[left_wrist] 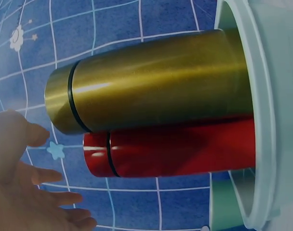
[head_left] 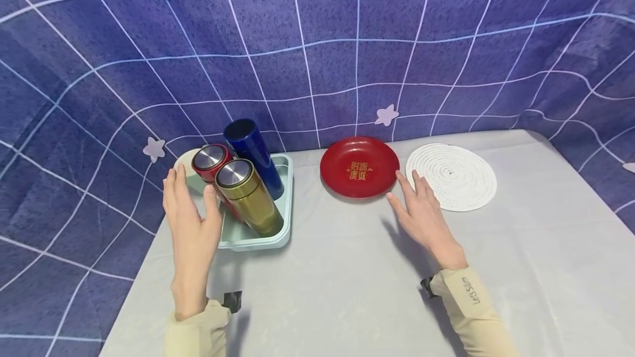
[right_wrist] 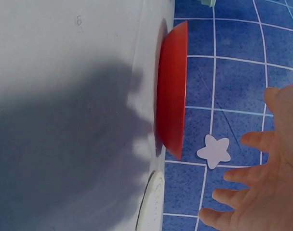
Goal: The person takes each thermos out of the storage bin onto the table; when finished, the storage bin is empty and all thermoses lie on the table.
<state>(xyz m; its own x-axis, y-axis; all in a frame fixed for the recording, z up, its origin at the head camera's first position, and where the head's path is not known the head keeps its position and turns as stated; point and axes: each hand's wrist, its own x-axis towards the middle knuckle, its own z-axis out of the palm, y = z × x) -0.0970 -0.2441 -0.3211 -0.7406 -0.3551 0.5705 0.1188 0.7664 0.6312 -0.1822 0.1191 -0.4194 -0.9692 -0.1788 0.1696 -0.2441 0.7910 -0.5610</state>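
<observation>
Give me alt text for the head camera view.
Two open hands hover over a grey table: the left hand beside a gold flask in a pale green tray, the right hand near a red plate.

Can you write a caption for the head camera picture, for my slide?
Two open hands, left hand beside the gold bottle in a tray, right hand near the red plate.

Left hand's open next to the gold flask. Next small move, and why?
Probably close the left hand round the gold flask: its fingers are spread just beside the cap, not yet touching, and the flask leans in the tray nearest that hand.
</observation>
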